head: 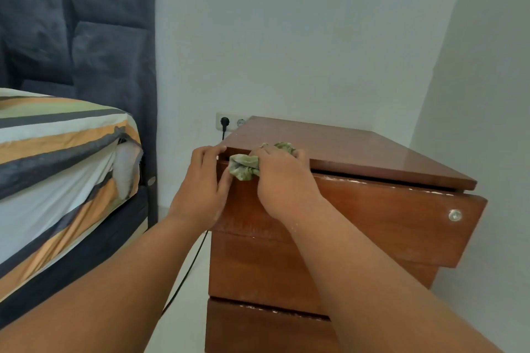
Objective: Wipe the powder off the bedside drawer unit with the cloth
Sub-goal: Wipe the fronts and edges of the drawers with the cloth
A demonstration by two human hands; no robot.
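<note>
Noted: right hand (282, 180) bunches cloth (243, 168) against drawer unit (372, 218) front lip; left hand (200, 183) grips its corner. Risk: powder (355, 181) swept into the drawer gap

Right hand (282, 182) grips cloth (243, 170) against drawer unit (372, 209); left hand (200, 189) seemingly holds its corner.

Soft even daylight, mild glare on the unit top (372, 152), wide-angle edge distortion
</note>
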